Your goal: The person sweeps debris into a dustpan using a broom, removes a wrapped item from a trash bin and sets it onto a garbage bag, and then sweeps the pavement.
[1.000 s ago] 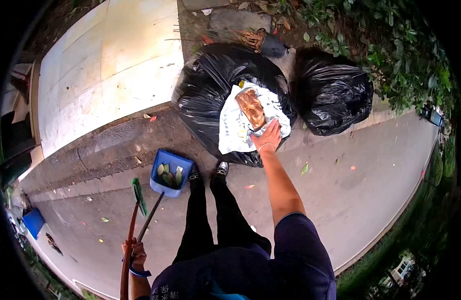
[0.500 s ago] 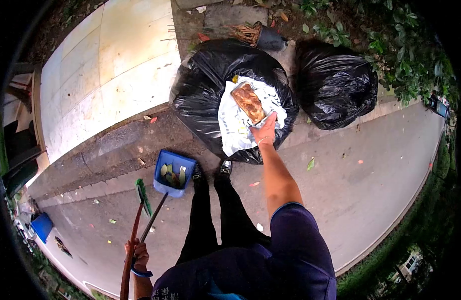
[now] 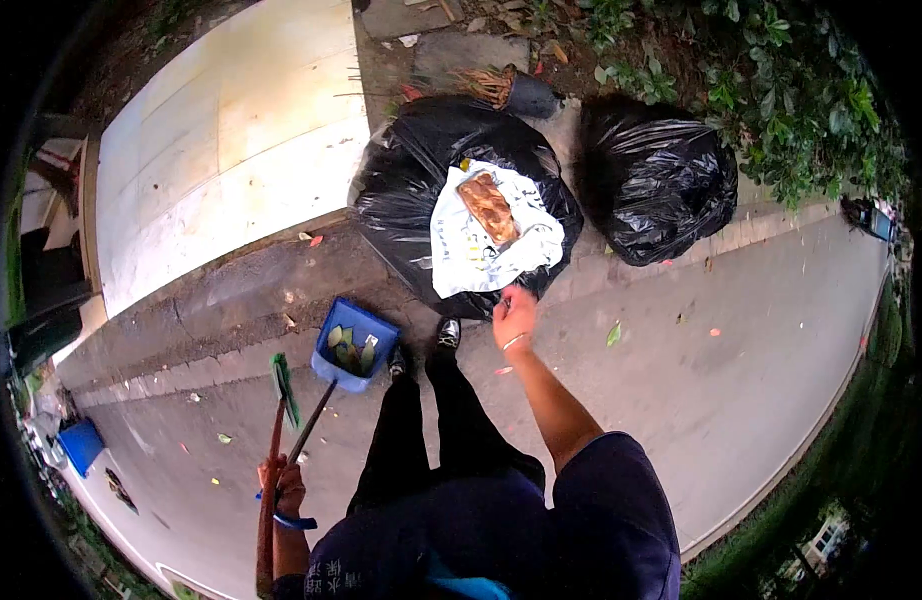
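Observation:
My left hand [image 3: 289,484] is closed around the reddish handle of a broom [image 3: 285,388] with green bristles and the dark handle of a long-handled dustpan. The blue dustpan [image 3: 352,381] lies on the pavement by my feet, with several leaves in it. A large black garbage bag [image 3: 406,150] stands ahead, with a printed white plastic sheet or bag [image 3: 461,265] on top. On that white plastic rests a brown, loaf-like block [image 3: 488,210]. My right hand [image 3: 514,318] is just below the white plastic's near edge, its fingers blurred; nothing shows clearly in it.
A second black garbage bag [image 3: 666,190] sits to the right, beside leafy bushes [image 3: 781,110]. Behind the large bag lies a dark plant pot [image 3: 532,96] with dry stems. A pale slab [image 3: 231,150] is at left, and a blue container [image 3: 81,446] stands farther left.
My right hand has let go of the brown block and white plastic and drawn back toward me. My left hand still holds the broom and dustpan. The view has shifted slightly.

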`<action>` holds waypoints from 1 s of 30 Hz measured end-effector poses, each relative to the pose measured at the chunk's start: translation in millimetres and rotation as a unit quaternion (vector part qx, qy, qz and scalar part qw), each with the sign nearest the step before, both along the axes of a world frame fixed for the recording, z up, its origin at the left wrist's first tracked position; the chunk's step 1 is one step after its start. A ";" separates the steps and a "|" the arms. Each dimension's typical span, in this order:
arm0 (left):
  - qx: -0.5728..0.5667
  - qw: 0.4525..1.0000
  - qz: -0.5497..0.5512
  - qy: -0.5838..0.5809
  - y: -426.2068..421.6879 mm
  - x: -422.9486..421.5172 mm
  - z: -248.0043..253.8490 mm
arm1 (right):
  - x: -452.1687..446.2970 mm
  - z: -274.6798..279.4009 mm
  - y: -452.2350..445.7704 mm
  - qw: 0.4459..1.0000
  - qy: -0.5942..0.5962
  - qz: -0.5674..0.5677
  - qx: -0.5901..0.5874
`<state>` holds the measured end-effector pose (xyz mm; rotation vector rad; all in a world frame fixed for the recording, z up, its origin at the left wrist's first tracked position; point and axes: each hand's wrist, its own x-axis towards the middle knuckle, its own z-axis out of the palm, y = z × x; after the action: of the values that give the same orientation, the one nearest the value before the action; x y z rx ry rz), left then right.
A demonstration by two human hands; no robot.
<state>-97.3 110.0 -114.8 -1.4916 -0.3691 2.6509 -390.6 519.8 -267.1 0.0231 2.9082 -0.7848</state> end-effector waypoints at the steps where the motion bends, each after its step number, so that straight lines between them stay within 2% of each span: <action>1: -0.019 1.000 -0.009 -0.004 2.0 8.1 -3.6 | 17.1 7.9 -13.7 0.996 -0.050 0.030 -0.071; 2: -0.039 0.999 -0.014 -0.011 3.9 17.8 -8.0 | 36.5 16.3 -32.7 0.983 -0.103 0.063 -0.140; 4: 0.009 0.986 -0.062 0.154 -1.6 36.1 -22.6 | 85.0 23.8 -75.4 0.929 -0.201 0.137 -0.279; 5: -0.112 0.987 -0.047 0.105 7.5 35.3 -18.3 | 88.9 64.1 -102.1 0.884 -0.302 0.152 -0.322; 6: -0.027 0.997 0.031 0.065 11.0 37.5 -10.6 | 97.3 108.7 -126.8 0.824 -0.406 0.172 -0.356; 7: 0.053 0.992 0.113 0.019 16.8 34.5 1.5 | 123.3 120.8 -145.7 0.765 -0.475 0.190 -0.391; 8: -0.025 0.993 0.019 0.111 10.5 57.7 -17.4 | 146.6 132.0 -164.1 0.702 -0.538 0.204 -0.420; 9: -0.085 0.993 0.003 0.082 17.1 61.4 -14.4 | 165.4 147.7 -179.9 0.639 -0.606 0.223 -0.419; 10: -0.022 0.998 0.031 0.043 21.9 55.8 4.7 | 182.1 167.0 -197.1 0.597 -0.656 0.249 -0.390; 11: -0.020 0.996 0.037 0.078 26.3 66.2 5.3 | 198.2 184.6 -211.5 0.553 -0.696 0.249 -0.384; 12: 0.013 0.993 0.089 0.071 33.4 79.0 -5.7 | 210.3 198.1 -221.8 0.514 -0.731 0.245 -0.376; 14: -0.082 0.991 0.082 0.061 39.5 98.7 -13.1 | 227.0 234.4 -247.3 0.448 -0.799 0.196 -0.349; 15: -0.175 0.984 0.033 0.021 40.2 109.6 -13.2 | 242.4 243.0 -262.6 0.423 -0.818 0.191 -0.340; 16: -0.266 0.964 -0.014 -0.022 41.7 120.3 -10.9 | 261.7 249.9 -275.8 0.434 -0.818 0.178 -0.333; 17: -0.309 0.949 -0.034 -0.048 38.4 131.2 -9.3 | 280.4 252.5 -287.8 0.442 -0.821 0.165 -0.320; 18: -0.326 0.943 -0.034 -0.056 32.7 140.4 -6.1 | 299.6 254.6 -301.8 0.451 -0.824 0.153 -0.306; 19: -0.329 0.942 -0.022 -0.058 26.7 151.7 -2.9 | 328.4 249.0 -314.4 0.487 -0.820 0.135 -0.269; 20: -0.327 0.943 -0.006 -0.059 23.3 163.1 0.2 | 350.3 246.0 -324.5 0.491 -0.821 0.148 -0.251; 22: -0.321 0.945 0.027 -0.057 13.4 190.2 7.9 | 395.1 245.8 -346.4 0.560 -0.773 0.224 -0.196; 23: -0.320 0.945 0.041 -0.055 7.8 202.7 11.5 | 407.5 252.3 -358.2 0.560 -0.778 0.234 -0.161; 27: -0.318 0.943 0.078 -0.056 -15.4 242.4 32.2 | 450.1 261.7 -387.0 0.602 -0.735 0.223 -0.218; 28: -0.313 0.944 0.087 -0.055 -20.6 249.0 35.2 | 446.6 266.8 -392.0 0.586 -0.747 0.217 -0.226; 30: -0.307 0.947 0.096 0.004 -31.4 258.7 32.8 | 440.3 260.6 -396.4 0.591 -0.735 0.224 -0.246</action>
<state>161.4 78.6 -82.0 -1.6481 0.3775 3.1025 49.7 123.4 -6.5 -0.0766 0.9842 -0.7927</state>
